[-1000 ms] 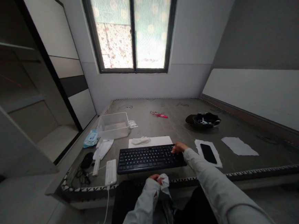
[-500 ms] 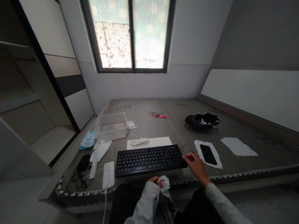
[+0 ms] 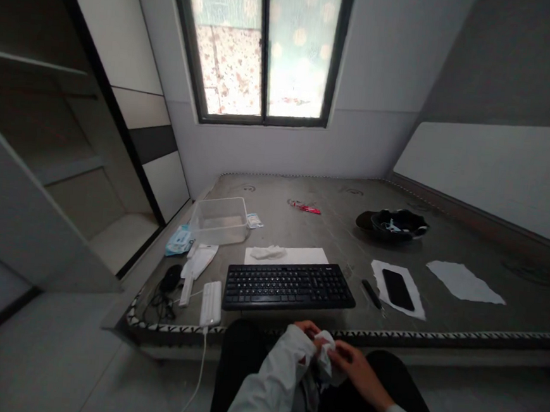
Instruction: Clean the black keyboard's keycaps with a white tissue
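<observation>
White crumpled tissue (image 3: 326, 357) pinched between left hand (image 3: 309, 333) and right hand (image 3: 356, 368), over lap, just below bed edge (image 3: 436, 337). Both hands closed on it, fingers gathering folds, likely to bunch a wiping pad. Wad has no clear long axis; loose tail hangs down. Black keyboard (image 3: 289, 286) lies flat near edge, long axis left-right, within reach. Phone (image 3: 397, 289) on paper (image 3: 379, 269), right of keyboard.

Black keyboard (image 3: 290, 286) near mattress edge; phone (image 3: 398, 289) on paper; clear tub (image 3: 220, 220) left.
</observation>
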The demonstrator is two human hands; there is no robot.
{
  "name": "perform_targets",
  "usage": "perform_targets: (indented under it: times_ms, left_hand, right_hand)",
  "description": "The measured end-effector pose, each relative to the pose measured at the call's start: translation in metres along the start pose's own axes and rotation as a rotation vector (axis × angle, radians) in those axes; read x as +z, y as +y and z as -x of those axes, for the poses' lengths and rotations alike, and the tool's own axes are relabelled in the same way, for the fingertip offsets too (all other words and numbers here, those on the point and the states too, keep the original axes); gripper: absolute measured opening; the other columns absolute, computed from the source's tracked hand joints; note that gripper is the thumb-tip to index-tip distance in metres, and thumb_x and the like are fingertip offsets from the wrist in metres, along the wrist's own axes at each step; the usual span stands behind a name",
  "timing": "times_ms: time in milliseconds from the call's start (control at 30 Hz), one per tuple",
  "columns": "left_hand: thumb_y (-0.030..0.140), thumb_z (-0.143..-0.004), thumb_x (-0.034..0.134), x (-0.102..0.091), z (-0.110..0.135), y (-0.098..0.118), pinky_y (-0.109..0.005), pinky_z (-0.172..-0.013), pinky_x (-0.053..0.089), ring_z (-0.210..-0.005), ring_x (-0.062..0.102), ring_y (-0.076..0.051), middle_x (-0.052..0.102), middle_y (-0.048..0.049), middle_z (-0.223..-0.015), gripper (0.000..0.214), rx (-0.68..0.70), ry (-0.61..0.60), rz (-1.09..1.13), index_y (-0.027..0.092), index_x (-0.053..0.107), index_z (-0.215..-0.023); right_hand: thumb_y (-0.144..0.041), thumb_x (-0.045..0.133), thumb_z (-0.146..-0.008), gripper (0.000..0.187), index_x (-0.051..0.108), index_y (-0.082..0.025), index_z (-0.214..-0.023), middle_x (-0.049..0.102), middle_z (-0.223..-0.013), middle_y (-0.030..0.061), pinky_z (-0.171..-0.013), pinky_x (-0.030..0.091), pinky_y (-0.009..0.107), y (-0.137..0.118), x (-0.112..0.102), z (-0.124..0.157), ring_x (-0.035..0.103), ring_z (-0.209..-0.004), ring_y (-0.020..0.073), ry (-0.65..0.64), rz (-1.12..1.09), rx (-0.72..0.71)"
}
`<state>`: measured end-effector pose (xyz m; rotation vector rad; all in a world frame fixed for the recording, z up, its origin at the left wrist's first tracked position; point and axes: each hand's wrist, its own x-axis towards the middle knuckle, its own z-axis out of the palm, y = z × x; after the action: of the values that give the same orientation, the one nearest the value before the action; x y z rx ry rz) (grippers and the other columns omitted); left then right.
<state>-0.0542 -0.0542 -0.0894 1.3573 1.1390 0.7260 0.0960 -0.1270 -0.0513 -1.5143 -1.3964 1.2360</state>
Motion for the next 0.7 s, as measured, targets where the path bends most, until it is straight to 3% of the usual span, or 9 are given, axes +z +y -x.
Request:
perform_targets:
  times_ms: [100,233,367,467,567,700]
  left_hand:
    - [0.040,-0.058,0.078,-0.005,0.013,0.007,-0.024,-0.050,0.040,-0.053,0.052,-0.012,0.069,-0.0064,-0.071,0.037,-0.007,-0.105,0.059,0.012,0.074,-0.081]
    - [0.057,-0.058,0.076,-0.016,0.029,0.021,-0.027,-0.050,0.041,-0.048,0.051,-0.012,0.071,-0.0100,-0.076,0.058,-0.036,-0.156,0.185,0.012,0.074,-0.095]
    - [0.053,-0.054,0.079,-0.023,0.032,0.021,-0.026,-0.052,0.040,-0.049,0.050,-0.012,0.069,-0.0079,-0.065,0.047,-0.139,-0.096,0.129,0.012,0.074,-0.077]
    - [0.048,-0.061,0.076,-0.027,0.029,0.015,-0.024,-0.053,0.040,-0.052,0.050,-0.012,0.067,-0.0062,-0.061,0.036,-0.159,-0.090,0.102,0.013,0.071,-0.071]
    - [0.046,-0.068,0.072,-0.030,0.025,0.011,-0.026,-0.056,0.043,-0.054,0.055,-0.014,0.064,-0.0029,-0.060,0.039,-0.175,-0.153,0.181,0.014,0.069,-0.089]
    - [0.036,-0.064,0.079,-0.037,0.018,0.013,-0.033,-0.065,0.050,-0.065,0.063,-0.019,0.065,-0.0001,-0.070,0.049,-0.180,-0.274,0.232,0.020,0.064,-0.108]
  right_hand:
    - [-0.066,0.059,-0.071,0.045,0.071,-0.023,-0.080,0.071,-0.084,0.0050,-0.082,0.051,0.038,0.009,-0.005,0.001,0.065,-0.086,0.0293,0.003,0.015,-0.022]
    - [-0.065,0.061,-0.067,0.043,0.068,-0.024,-0.077,0.071,-0.085,0.0063,-0.081,0.052,0.037,0.014,-0.015,-0.003,0.065,-0.088,0.0304,0.151,0.054,-0.015]
    - [-0.065,0.060,-0.067,0.042,0.059,-0.023,-0.070,0.066,-0.069,0.0036,-0.063,0.051,0.032,0.007,-0.027,-0.014,0.064,-0.072,0.0260,0.262,0.093,-0.018]
    - [-0.063,0.060,-0.070,0.042,0.060,-0.022,-0.078,0.069,-0.077,0.0047,-0.066,0.051,0.030,-0.013,-0.037,-0.027,0.065,-0.076,0.0248,0.270,0.148,-0.100]
    - [-0.062,0.056,-0.076,0.043,0.064,-0.023,-0.089,0.071,-0.084,0.0058,-0.068,0.049,0.030,-0.046,-0.047,-0.049,0.066,-0.079,0.0244,0.369,0.335,-0.176]
    - [-0.057,0.053,-0.081,0.037,0.066,-0.024,-0.092,0.072,-0.086,0.0050,-0.070,0.049,0.032,-0.096,-0.059,-0.096,0.068,-0.079,0.0239,0.442,0.543,-0.319]
